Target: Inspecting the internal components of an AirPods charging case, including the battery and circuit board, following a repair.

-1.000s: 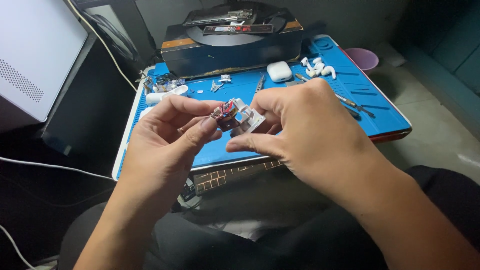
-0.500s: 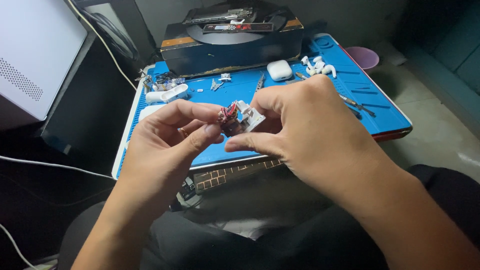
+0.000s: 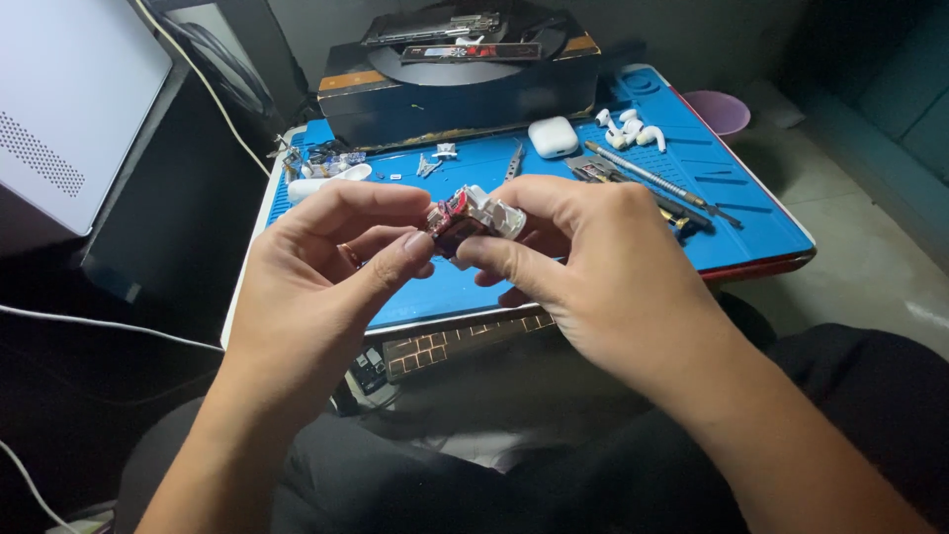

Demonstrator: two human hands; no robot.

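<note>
Head view: a small white part with red and dark innards (image 3: 473, 218) (likely a stripped earbud-case inner) is pinched between both hands above the blue work mat (image 3: 751, 222). The left hand (image 3: 331, 267) and right hand (image 3: 593, 267) clamp it by thumb and fingertips. It looks opened up, not reassembled; loose white earbuds (image 3: 628, 131) and a closed white case (image 3: 553, 136) lie on the mat.

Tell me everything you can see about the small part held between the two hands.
The small part is a tiny assembly: a white, plastic-looking shell on its right and exposed red and dark internals on its left. It is held tilted above the blue work mat, pinched between the fingertips of the left hand and the right hand. Finer detail is too small to tell.
</note>
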